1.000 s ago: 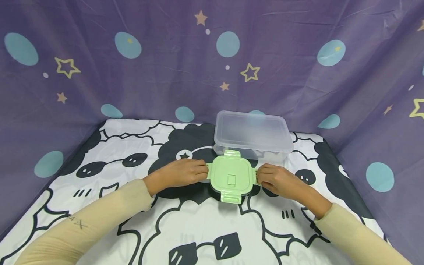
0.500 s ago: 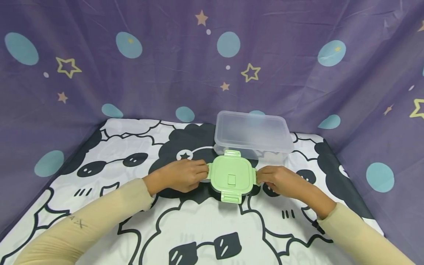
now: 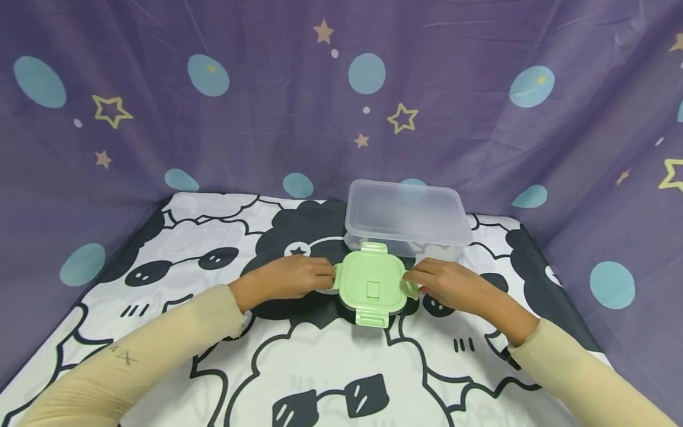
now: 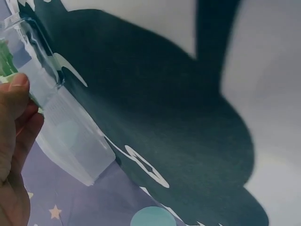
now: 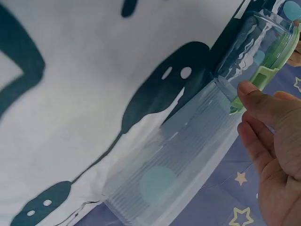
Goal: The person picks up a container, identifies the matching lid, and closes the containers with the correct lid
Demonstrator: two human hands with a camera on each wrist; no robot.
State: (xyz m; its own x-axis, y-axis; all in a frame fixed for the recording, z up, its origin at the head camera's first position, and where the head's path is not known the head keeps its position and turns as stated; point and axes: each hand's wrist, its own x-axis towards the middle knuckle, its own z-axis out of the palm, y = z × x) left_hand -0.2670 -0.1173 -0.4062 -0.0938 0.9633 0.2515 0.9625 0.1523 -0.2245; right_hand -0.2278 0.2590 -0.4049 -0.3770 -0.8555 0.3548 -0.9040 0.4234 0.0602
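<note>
A square food container with a light green lid (image 3: 372,279) and a clear body (image 5: 254,44) sits mid-table. Latch flaps stand out on the lid's sides. My left hand (image 3: 299,277) pinches the left flap between thumb and fingers. At the opposite side my right hand (image 3: 450,286) holds the right flap (image 3: 411,289), its fingertips reaching over the lid's edge. That flap angles outward in the right wrist view, with my thumb (image 5: 256,96) against it. In the left wrist view my thumb (image 4: 19,82) partly hides the lid's edge.
Right behind the container stands a larger translucent plastic box (image 3: 408,213) with a frosted top. The table wears a black-and-white cartoon cloth (image 3: 341,362). A purple curtain (image 3: 267,118) printed with stars and dots closes off the back and sides.
My right hand has shifted slightly left and up, its fingertips now over the lid's edge, and the right flap shows more, tilted outward. My left hand stays at the left flap.
</note>
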